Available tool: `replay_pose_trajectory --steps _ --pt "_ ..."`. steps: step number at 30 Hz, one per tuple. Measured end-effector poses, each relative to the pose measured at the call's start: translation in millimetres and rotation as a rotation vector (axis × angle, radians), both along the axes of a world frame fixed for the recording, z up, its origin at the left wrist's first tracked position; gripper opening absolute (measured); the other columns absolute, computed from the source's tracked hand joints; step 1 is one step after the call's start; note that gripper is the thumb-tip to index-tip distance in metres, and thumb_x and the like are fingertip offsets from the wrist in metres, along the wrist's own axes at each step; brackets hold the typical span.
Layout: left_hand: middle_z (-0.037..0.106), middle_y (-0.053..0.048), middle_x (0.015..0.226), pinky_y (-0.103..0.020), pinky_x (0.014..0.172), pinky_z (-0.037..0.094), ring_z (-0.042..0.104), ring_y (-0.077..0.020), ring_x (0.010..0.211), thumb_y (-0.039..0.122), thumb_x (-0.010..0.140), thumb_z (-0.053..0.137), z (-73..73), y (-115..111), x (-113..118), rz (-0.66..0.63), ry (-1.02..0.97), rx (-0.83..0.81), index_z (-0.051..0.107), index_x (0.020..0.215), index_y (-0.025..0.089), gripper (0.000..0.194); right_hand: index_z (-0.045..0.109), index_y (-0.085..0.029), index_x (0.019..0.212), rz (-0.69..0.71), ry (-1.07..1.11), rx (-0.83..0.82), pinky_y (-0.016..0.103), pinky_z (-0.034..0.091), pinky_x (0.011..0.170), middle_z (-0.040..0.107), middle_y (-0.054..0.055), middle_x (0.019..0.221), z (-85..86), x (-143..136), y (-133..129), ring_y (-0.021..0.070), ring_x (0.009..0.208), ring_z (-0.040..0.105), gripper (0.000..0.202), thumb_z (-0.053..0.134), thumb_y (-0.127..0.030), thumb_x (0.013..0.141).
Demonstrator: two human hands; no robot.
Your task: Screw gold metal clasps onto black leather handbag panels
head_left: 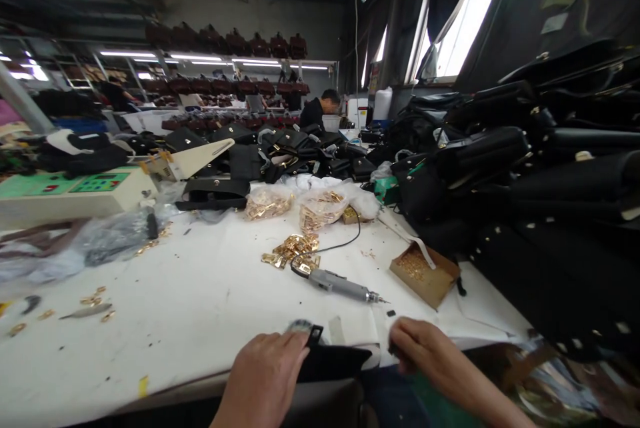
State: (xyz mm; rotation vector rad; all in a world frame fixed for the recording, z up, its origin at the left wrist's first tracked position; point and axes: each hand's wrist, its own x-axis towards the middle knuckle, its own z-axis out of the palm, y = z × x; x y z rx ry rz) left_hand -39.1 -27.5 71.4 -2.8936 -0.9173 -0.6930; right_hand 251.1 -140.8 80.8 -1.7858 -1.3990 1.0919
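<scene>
- Grip: left hand [273,368] grasps the black piece [333,360] at its slotted end; right hand [420,348] has curled fingers, and whether they hold anything cannot be told.
- Position: black piece lies at the near edge of the table [190,321], between the hands.
- Risk: piece could slip off the edge should the left hand loosen, its far end appearing unsupported by the right.
- Risk: driver [340,283] lies with its bare tip towards the right hand; a careless reach could scratch skin or leather.
- Risk: cord [350,239] loops beside the gold parts [295,249]; a tug could scatter them.
- Risk: box [430,288] is open; a knock from the right arm could spill its small parts [413,267].
- Surface: white, littered with dark specks; machine [100,191] at left.
- Room: black bags [550,148] heaped at right, brown bags [235,41] shelved behind, a person [315,111] farther back, bright window [457,28].
</scene>
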Motion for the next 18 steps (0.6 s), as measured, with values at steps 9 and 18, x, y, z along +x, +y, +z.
replay_pose_trajectory --steps 9,18 --pt "0.071 -0.001 0.076 -0.032 0.066 0.040 0.067 -0.0213 0.070 0.027 0.099 0.052 -23.1 21.3 12.9 0.142 0.020 -0.327 0.068 0.088 0.024 0.019 0.076 -0.033 0.088 -0.109 -0.325 -0.063 0.033 0.054 0.071 0.075 0.007 0.088 -11.4 40.2 -4.2 0.0282 0.080 0.070 0.034 0.058 -0.062 0.086" --pt "0.066 0.002 0.072 -0.028 0.067 0.035 0.063 -0.0158 0.073 0.032 0.095 0.058 -42.5 44.6 8.6 0.167 -0.176 -0.705 0.064 0.076 0.022 0.023 0.077 -0.021 0.102 0.169 -0.475 0.264 0.030 0.048 0.081 0.074 0.005 0.096 -12.6 -38.5 215.6 0.0201 0.084 0.067 0.024 0.060 -0.036 0.093"
